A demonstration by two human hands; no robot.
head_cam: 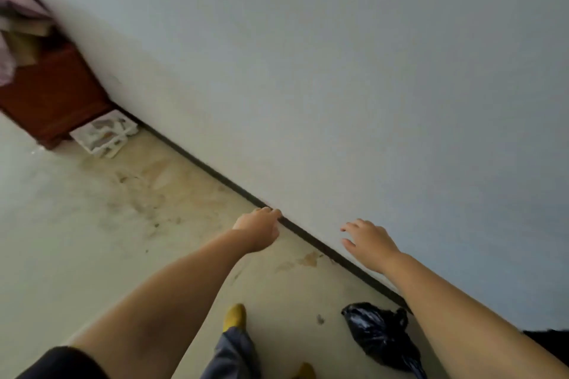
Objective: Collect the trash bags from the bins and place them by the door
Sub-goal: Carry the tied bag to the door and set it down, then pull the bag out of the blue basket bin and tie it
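A tied black trash bag (pixel 381 338) lies on the pale floor close to the dark skirting, low in the head view and partly behind my right forearm. My left hand (pixel 260 226) is stretched out ahead over the floor, fingers loosely bent, holding nothing. My right hand (pixel 368 241) reaches forward in front of the white wall with fingers spread, holding nothing. Both hands are well above and beyond the bag. No bin or door shows.
A white wall (pixel 338 71) runs diagonally with a dark skirting (pixel 215 174). A red-brown cabinet (pixel 52 92) with cloth and cardboard piled on top stands at far left, a white foam piece (pixel 103 135) beside it. My feet in yellow socks (pixel 235 315) stand below.
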